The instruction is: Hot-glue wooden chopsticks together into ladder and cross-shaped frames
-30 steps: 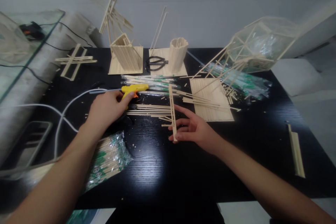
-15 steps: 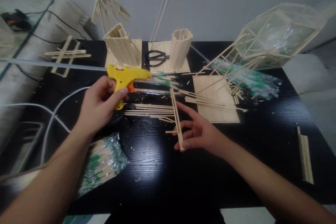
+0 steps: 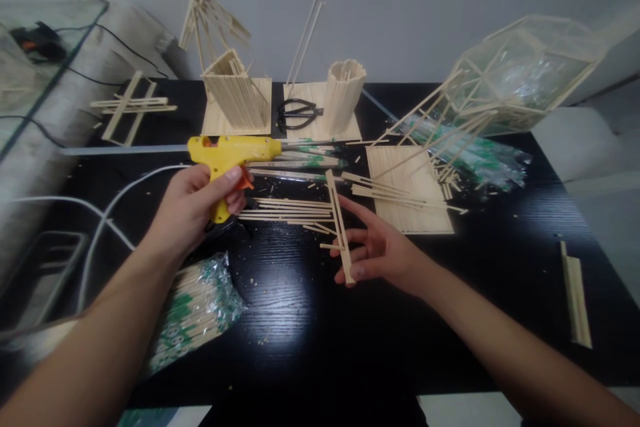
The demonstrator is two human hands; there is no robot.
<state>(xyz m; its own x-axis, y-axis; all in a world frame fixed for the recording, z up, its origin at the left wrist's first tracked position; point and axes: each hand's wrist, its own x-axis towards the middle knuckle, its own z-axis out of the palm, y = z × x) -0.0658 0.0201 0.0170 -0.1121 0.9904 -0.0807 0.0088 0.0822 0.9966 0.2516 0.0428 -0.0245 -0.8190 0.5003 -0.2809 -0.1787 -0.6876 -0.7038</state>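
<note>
My left hand [image 3: 200, 203] is wrapped round the handle of a yellow glue gun [image 3: 235, 150], whose nozzle points right and whose long glue stick trails out to the left. In my right hand [image 3: 373, 250] is a narrow frame of wooden sticks [image 3: 339, 223], pinched near its lower end by thumb and fingers, with the index finger stretched along it. A short crosspiece juts left from the frame. Behind the frame, loose sticks [image 3: 285, 210] lie on the black table [image 3: 310, 347], apart from the gun.
Two stick-built holders [image 3: 235, 97] [image 3: 345, 97] stand at the back, with black scissors [image 3: 300, 113] between them. A stick panel [image 3: 410, 200] and a large lattice [image 3: 525, 80] are on the right. A plastic bag of sticks [image 3: 195, 310] lies near my left forearm, by a white cable [image 3: 95, 247].
The glue gun has moved left and slightly down in my left hand, and is now more level. My right hand and the stick frame have shifted very slightly.
</note>
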